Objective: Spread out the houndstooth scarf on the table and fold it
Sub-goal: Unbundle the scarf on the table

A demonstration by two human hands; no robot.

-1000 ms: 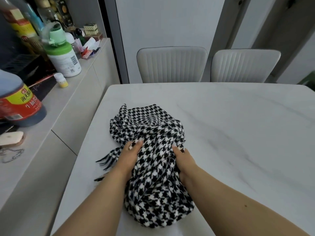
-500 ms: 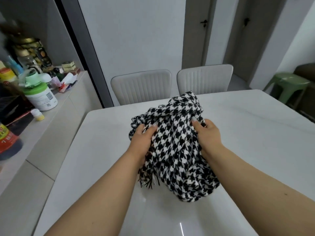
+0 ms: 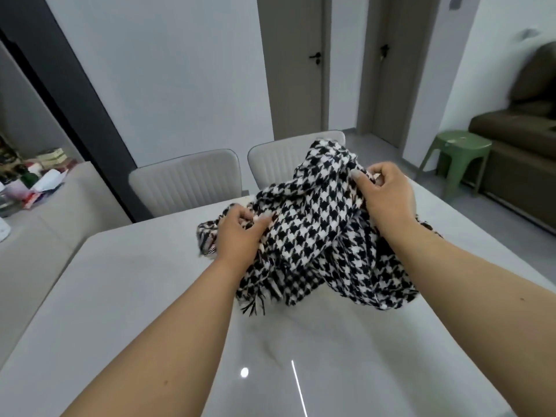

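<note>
1. Your left hand (image 3: 240, 233) pinches a bunched fold of the houndstooth scarf (image 3: 313, 233); your right hand (image 3: 386, 195) grips another fold higher up.
2. The scarf hangs crumpled between them over the far half of the table (image 3: 126, 284), its fringe (image 3: 255, 305) brushing the top.
3. The raised, split hold probably serves to find an edge for spreading.
4. Nothing is folded yet.

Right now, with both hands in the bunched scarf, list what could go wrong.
1. The houndstooth scarf is bunched between the left hand and right hand; pulling apart may tangle its layers.
2. The fringe dangles by the table and could get folded under.
</note>
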